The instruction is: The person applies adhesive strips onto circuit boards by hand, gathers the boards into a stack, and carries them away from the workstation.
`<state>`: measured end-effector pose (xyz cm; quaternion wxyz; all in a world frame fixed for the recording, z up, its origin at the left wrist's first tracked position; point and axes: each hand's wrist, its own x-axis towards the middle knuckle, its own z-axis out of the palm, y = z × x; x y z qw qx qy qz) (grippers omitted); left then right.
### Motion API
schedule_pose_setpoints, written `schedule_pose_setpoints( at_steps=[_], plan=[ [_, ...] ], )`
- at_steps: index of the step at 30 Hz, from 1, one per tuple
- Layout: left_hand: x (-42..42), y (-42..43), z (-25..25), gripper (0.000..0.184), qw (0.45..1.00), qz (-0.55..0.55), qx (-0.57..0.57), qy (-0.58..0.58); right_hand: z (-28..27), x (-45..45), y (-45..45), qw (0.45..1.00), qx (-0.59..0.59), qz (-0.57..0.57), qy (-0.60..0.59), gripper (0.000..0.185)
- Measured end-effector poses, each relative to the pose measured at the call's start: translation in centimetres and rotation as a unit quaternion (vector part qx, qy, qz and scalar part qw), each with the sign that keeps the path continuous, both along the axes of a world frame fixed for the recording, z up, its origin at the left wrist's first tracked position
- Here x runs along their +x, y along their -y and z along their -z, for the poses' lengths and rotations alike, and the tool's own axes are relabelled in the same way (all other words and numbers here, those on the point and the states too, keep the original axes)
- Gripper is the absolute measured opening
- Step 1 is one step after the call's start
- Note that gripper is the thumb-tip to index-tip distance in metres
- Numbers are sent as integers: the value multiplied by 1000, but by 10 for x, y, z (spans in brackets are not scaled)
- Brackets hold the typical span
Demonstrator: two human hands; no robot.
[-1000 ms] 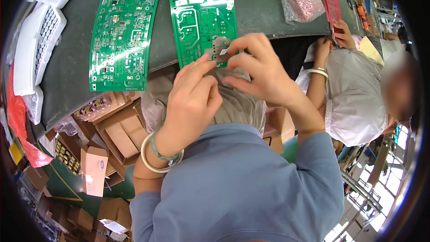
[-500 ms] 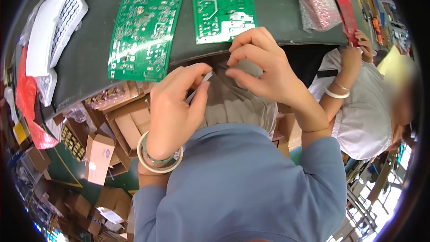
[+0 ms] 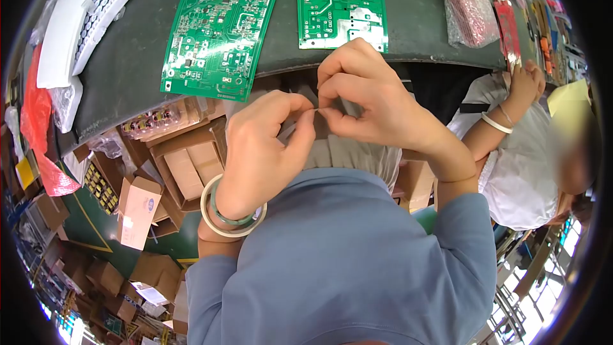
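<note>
My left hand (image 3: pixel 271 153) and my right hand (image 3: pixel 377 102) meet fingertip to fingertip in front of my lap. Each is closed in a pinch of thumb and index finger. A tiny pale piece (image 3: pixel 316 110) shows where the fingertips come together; it is too small to name. Beyond my hands, a long green circuit board (image 3: pixel 220 32) lies on the dark table, its near end sticking out over the edge. A second green circuit board (image 3: pixel 341 3) lies to its right, just past my right hand. Neither hand touches the boards.
The dark table (image 3: pixel 143 38) has a white foam tray (image 3: pixel 70 45) and red plastic (image 3: pixel 38 128) at left. A bubble-wrapped bundle (image 3: pixel 465 3) lies at right. A co-worker's hand (image 3: pixel 527 83) is by a red strip (image 3: pixel 507 25). Open cardboard boxes (image 3: pixel 188 166) stand below.
My hands have come together; the right thumb and index finger have closed into a pinch at the left fingertips. The view has shifted slightly, and the co-worker's hand has moved.
</note>
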<state>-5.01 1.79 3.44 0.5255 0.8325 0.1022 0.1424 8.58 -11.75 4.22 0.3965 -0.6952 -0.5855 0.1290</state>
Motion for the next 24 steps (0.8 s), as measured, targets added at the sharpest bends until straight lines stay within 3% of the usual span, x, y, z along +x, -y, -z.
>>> schedule_pose_setpoints(
  at_steps=[4, 6, 7, 9, 14, 15, 18, 21, 24],
  plan=[
    [1, 2, -2, 6, 1000, -11, -6, -10, 1, -4, -3, 1000, 9, 1, 10, 21],
    [1, 2, -4, 7, 999, -9, -35, -9, 1, -9, -3, 988, 86, 11, 128, 22],
    [1, 0, -1, 7, 999, -11, -36, -7, -3, -13, 1, 988, 85, 9, 130, 22],
    [1, -6, 9, 8, 987, -129, -94, 3, -12, -16, 10, 990, 83, -42, 104, 23],
    [11, 22, 11, 16, 992, 48, 91, 71, -18, 44, -13, 995, -98, -25, 26, 11],
    [16, 27, 14, 16, 992, 49, 91, 75, -15, 54, -20, 990, -135, -38, 19, 9],
    [27, 35, 27, 19, 957, 39, 257, 126, -8, 65, -36, 985, -154, -65, 35, 9],
    [34, 41, 34, 9, 941, 38, 321, 99, -8, 68, -42, 978, -183, -86, 42, 9],
    [35, 43, 37, 9, 944, 23, 311, 108, -8, 68, -45, 978, -185, -89, 46, 9]
  ],
)
